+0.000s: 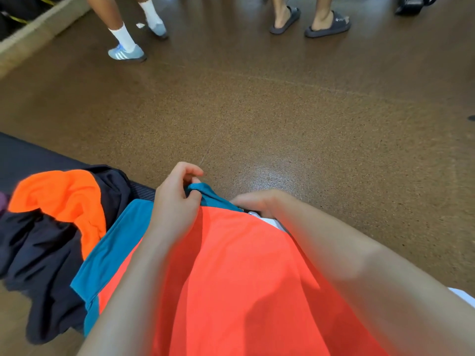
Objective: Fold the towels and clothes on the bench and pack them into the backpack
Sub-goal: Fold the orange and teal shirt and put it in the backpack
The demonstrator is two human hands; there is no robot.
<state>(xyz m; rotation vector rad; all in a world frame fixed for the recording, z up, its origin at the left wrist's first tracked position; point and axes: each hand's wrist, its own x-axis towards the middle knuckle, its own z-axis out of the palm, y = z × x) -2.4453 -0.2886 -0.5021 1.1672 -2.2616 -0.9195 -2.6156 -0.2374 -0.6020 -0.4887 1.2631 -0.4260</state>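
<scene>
**Slack teal collar, thin grip: where this fold could slip**

The coral-red shirt (231,273) with teal trim lay spread in the near centre of the view, across the near end of the bench (23,160), its teal collar (205,194) at the far edge. The left hand (177,201) had its thumb and curled fingers pinching a bunched bit of that collar. The right hand (257,204) lay low on the shirt's far right edge beside a strip of white cloth (270,222); its fingers were blurred and partly hidden, so whether it gripped or merely pressed could not be told.

The likeliest trouble was an uneven fold. Only a small gather of collar was held on the left, and if the right hand was not truly gripping, lifting would probably have let that side sag and the smooth fabric slide toward the floor (282,111), which began right past the collar.

Just left, touching the teal sleeve, sat a crumpled heap of orange cloth (66,201) and dark clothing (46,265) hanging over the bench's edge. A wide sweep of the shirt could have dragged that heap off.

Far off, two people's feet, sneakers (127,52) and slides (327,25), stood on the floor. No backpack was in view, so packing looked well ahead
</scene>
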